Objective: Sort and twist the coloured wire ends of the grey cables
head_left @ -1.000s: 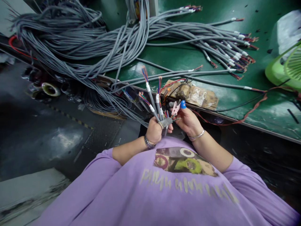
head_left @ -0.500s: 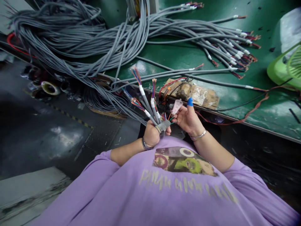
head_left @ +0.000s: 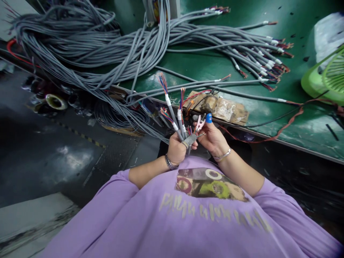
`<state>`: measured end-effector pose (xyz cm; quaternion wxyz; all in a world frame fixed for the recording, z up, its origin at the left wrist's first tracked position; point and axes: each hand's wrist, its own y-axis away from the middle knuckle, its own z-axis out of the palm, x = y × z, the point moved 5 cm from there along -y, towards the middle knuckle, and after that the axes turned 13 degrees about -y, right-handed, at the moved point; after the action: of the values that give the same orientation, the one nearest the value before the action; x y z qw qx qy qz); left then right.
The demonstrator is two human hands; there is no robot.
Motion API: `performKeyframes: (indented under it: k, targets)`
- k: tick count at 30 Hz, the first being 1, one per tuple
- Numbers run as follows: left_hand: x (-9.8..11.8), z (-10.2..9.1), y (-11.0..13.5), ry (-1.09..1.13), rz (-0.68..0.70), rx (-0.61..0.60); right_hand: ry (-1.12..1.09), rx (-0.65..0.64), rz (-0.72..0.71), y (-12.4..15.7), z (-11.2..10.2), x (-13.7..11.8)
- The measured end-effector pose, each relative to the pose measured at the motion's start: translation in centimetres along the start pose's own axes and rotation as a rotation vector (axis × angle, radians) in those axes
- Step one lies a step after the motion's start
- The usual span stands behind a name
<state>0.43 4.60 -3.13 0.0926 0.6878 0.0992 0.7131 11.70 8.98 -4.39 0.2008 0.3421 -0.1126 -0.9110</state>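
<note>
My left hand point(head_left: 177, 148), low in front of my body, is closed around several grey cables point(head_left: 172, 110). Their white-banded ends stand up out of the fist, with thin coloured wires fanned at the tips. One cable end, its grey sheath point(head_left: 190, 140) across the fingers, points right toward the other hand. My right hand point(head_left: 213, 141), a blue cover point(head_left: 209, 118) on its thumb, is closed on a small pink clip-like piece point(head_left: 199, 124), close to the thin wires. Whether its fingers also pinch a wire, I cannot tell.
A large bundle of grey cables point(head_left: 80, 46) lies over the green table point(head_left: 209, 64), its stripped ends to the right. At the table's edge sits a stained wooden block point(head_left: 231, 111). A green fan point(head_left: 330, 75) stands at right. Wire spools point(head_left: 56, 102) are on the floor at left.
My right hand has moved slightly left, its thumb lowered onto the pink piece, which has turned upright. My left hand and the held cables have shifted a little right.
</note>
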Motion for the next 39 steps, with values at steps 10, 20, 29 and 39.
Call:
performKeyframes:
  k: [10,20,29,39]
  targets:
    - [-0.6,0.0,-0.2,-0.012,-0.009,-0.009,-0.058,-0.008,-0.026,-0.5,-0.6,0.6]
    - [-1.1,-2.1,0.8,-0.071,0.037,0.018,0.028,-0.189,0.204,2.2,-1.3,0.9]
    - [0.6,-0.9,1.2,-0.219,0.011,-0.256,0.201,-0.192,-0.028,3.4,-0.1,0.9]
    - [-1.1,-1.6,1.0,-0.087,-0.001,-0.228,0.149,-0.151,0.109,3.3,-1.1,1.2]
